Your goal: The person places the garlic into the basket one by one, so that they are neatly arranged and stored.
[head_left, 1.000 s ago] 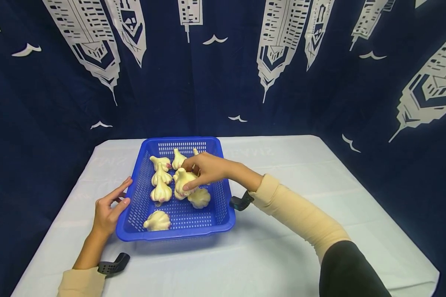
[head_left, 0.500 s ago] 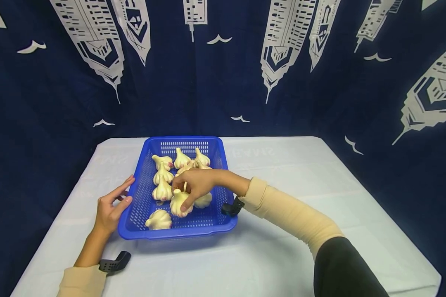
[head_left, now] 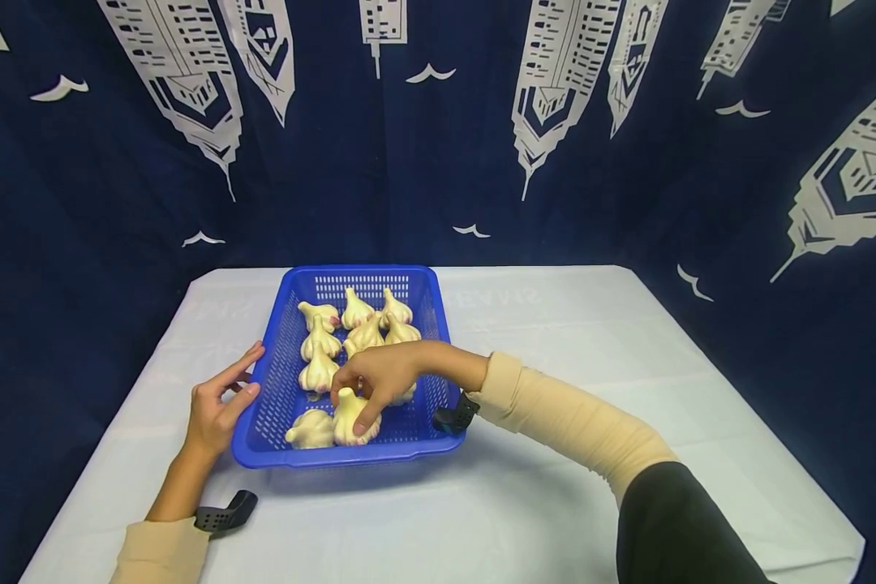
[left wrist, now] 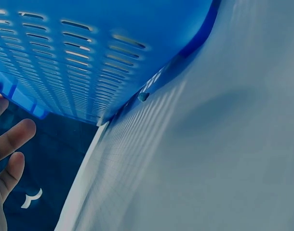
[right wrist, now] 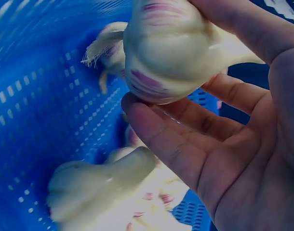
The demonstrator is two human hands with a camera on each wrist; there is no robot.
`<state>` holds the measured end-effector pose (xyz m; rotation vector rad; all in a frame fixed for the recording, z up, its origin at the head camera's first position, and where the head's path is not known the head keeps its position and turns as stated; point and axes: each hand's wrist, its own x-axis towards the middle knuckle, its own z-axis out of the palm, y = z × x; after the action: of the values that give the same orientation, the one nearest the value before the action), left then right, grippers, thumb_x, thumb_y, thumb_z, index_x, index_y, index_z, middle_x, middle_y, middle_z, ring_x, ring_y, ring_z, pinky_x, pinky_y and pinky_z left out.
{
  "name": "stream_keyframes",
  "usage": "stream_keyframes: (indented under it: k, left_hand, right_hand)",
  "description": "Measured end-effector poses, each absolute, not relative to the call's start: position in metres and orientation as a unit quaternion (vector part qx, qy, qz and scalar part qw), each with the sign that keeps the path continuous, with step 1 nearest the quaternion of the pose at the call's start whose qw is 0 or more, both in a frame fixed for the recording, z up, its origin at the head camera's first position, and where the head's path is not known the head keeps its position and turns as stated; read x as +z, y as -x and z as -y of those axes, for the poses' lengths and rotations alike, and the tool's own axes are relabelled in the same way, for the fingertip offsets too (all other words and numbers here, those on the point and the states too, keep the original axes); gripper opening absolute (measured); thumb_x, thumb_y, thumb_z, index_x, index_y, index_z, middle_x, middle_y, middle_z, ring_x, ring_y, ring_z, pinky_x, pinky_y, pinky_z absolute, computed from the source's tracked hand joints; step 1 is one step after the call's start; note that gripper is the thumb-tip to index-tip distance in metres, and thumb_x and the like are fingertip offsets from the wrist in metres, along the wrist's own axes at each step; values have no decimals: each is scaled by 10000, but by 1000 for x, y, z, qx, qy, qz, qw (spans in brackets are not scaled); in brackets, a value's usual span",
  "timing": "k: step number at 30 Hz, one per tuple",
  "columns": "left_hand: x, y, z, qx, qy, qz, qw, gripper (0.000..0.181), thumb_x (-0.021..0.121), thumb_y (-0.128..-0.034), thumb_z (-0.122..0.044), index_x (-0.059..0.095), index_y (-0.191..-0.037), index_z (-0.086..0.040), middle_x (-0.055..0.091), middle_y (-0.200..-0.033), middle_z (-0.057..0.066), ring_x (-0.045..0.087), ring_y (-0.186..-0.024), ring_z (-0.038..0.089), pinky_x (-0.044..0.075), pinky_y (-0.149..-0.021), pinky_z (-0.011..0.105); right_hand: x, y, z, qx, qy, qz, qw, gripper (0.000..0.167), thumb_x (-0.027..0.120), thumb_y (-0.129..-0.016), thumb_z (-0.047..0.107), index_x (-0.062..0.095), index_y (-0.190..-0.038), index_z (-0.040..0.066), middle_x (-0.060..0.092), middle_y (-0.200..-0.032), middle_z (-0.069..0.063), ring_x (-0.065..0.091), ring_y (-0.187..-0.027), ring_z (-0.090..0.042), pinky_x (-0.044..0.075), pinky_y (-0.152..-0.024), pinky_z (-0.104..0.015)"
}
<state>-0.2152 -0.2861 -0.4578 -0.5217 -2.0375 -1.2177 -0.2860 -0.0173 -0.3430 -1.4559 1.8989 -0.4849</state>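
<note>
A blue perforated plastic basket [head_left: 242, 438] holds several garlic bulbs, white with purple streaks. Inside its near part, my right hand [head_left: 380, 377] grips one garlic bulb [head_left: 350, 418] between thumb and fingers. The right wrist view shows this same bulb [right wrist: 168, 53] between the thumb above and the fingertips below. Just left of it in the head view, another garlic bulb [head_left: 311, 430] lies in the near-left corner. My left hand [head_left: 215, 405] rests its fingertips and thumb against the basket's left rim. Its loosely spread fingers [left wrist: 14, 139] appear beside the basket in the left wrist view.
A white cloth covers the table [head_left: 555, 487] under the basket. Behind it hangs a dark blue curtain [head_left: 438, 162] with white building prints. More garlic bulbs [head_left: 321, 337] stand in rows at the basket's middle and back. Black devices [head_left: 226, 513] are strapped to both wrists.
My right hand has carried the garlic bulb from the basket's middle toward its near side, beside the bulb in the near-left corner. The left hand has stayed at the rim.
</note>
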Motion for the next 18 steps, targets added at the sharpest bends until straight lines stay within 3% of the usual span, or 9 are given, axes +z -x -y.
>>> stream_keyframes:
  k: [7, 14, 18]
  left_hand:
    - [-458, 216, 286, -468, 201, 785, 351, 446, 568, -821, -5, 650, -1258, 36, 616, -1301, 174, 575, -816, -48, 418, -680, 150]
    - [-457, 216, 285, -481, 201, 776, 353, 452, 575, -809, 3, 656, -1253, 29, 619, -1272, 217, 586, -801, -27, 417, -673, 149]
    - [-458, 216, 285, -484, 200, 776, 352, 451, 578, -806, 8, 658, -1249, 32, 621, -1268, 219, 589, -799, -25, 419, -669, 153]
  right_hand:
    - [-352, 291, 18, -163, 546, -747, 344, 502, 814, -815, 187, 600, -1225, -10, 412, -665, 32, 336, -549, -46, 358, -617, -203]
    - [-351, 292, 23, -135, 543, -775, 295, 600, 856, -769, 241, 608, -1256, -8, 587, -837, 20, 479, -720, -87, 420, -725, -200]
    - [-355, 293, 26, -128, 554, -768, 296, 533, 836, -792, 214, 638, -1241, 5, 586, -861, 6, 461, -733, -99, 408, -714, -203]
